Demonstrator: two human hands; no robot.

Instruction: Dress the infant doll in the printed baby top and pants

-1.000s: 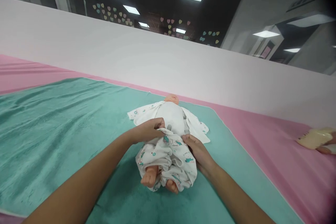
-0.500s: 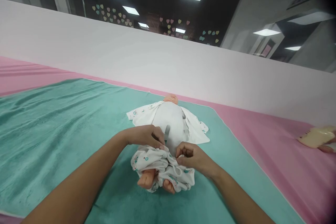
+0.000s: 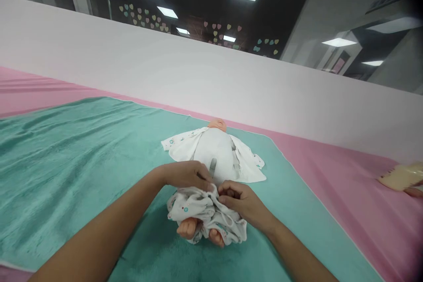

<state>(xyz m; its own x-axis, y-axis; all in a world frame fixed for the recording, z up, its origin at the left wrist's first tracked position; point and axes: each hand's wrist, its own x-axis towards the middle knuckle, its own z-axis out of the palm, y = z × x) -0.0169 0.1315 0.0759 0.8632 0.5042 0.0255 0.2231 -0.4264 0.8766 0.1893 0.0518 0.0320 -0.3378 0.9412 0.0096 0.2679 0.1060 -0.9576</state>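
Note:
A baby doll lies on its back on a green blanket, head far from me and feet towards me. Its printed white top is spread open around a plain white torso with a grey strip down the middle. White patterned baby pants are bunched around the legs, both feet poking out at the bottom. My left hand pinches the waistband on the left side. My right hand is closed on the waistband just to the right. The fingertips are partly hidden by the cloth.
A pink cover shows beyond the blanket. Behind the doll runs a low white wall with dark glass above. At the right edge, part of another doll-like, skin-coloured object is visible, with a hand beside it.
My hands have come closer together, drawing the waistband up and inward between them. The pants are gathered more tightly around the legs. The view has shifted slightly.

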